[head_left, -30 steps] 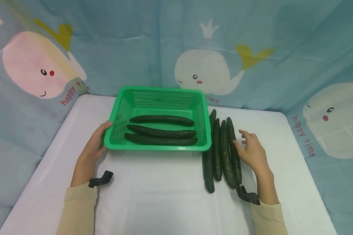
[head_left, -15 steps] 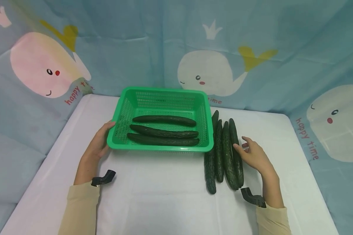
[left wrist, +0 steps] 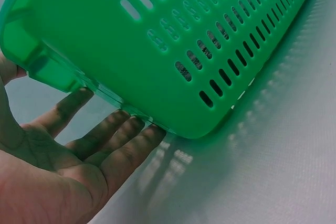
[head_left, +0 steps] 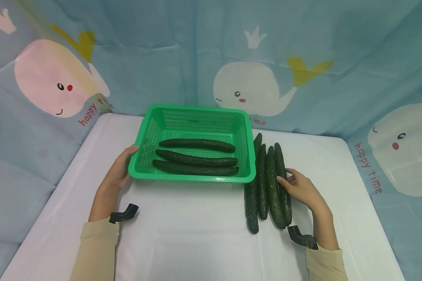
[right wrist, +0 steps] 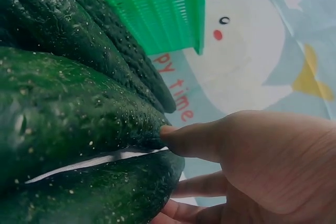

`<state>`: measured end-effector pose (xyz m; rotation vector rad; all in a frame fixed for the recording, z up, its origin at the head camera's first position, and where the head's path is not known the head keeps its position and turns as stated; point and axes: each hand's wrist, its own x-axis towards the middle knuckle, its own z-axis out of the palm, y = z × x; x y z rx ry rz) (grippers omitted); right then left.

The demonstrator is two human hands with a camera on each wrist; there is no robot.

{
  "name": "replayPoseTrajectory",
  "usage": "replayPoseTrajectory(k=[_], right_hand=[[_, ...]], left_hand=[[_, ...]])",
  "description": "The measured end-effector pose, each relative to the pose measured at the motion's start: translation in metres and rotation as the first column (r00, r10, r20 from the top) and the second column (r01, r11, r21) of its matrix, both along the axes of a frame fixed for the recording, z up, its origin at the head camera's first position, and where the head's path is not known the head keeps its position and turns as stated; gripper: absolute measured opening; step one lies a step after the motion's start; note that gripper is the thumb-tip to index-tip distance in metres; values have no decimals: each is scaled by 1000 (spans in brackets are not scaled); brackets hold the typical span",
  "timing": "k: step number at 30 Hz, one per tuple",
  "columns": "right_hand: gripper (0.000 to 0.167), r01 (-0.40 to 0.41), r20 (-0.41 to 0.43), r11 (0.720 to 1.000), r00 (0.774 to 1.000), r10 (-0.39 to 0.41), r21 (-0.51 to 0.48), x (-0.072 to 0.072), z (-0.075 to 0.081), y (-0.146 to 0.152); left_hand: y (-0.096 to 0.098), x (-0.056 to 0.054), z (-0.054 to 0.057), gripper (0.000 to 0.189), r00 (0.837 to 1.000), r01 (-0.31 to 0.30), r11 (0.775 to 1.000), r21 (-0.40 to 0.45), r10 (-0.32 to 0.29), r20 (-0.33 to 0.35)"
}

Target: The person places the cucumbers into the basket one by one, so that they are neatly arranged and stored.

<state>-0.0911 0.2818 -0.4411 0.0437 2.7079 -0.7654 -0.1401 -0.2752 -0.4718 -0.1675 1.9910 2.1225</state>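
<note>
A green plastic basket [head_left: 193,178] holds three dark cucumbers lying crosswise. At its left end, my left hand [head_left: 120,168] touches the outer wall beneath the rim; in the left wrist view those fingers [left wrist: 128,153] look mostly straight. Right of the basket, several cucumbers lie side by side, pointing away from me. My right hand [head_left: 301,190] is at the rightmost cucumber [head_left: 282,171], thumb on its left side and fingers on its right. Up close, the thumb [right wrist: 194,141] also touches the neighbouring cucumber [right wrist: 68,108], while the fingertips are partly hidden behind the rightmost one.
A white cloth [head_left: 197,242] covers the table. Behind and at both sides hangs a blue curtain [head_left: 161,58] printed with whales. The basket's right end partly covers the leftmost loose cucumber [head_left: 252,212]. Black wrist cameras [head_left: 124,214] sit on both forearms.
My right hand has come down and left onto the rightmost cucumber, its fingers closing in. The left hand stays at the basket. The whole head view has shifted slightly.
</note>
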Motion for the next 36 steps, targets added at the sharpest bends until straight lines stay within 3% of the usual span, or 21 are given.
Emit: replayPoseTrajectory(k=[9,27,36], right_hand=[[75,2,15,1000,1000,-1,-28,-2,-2,-1],[65,56,67,996,996,-52,-67,1,4,7],[62,84,78,990,994,-76,-116,4,10,14]], left_hand=[[-1,1,3,76,1000,-13,1000,3,13,25],[-2,3,0,67,999,9,1000,16,-9,-32],[-1,1,3,70,999,43,999,-6,-43,-20]])
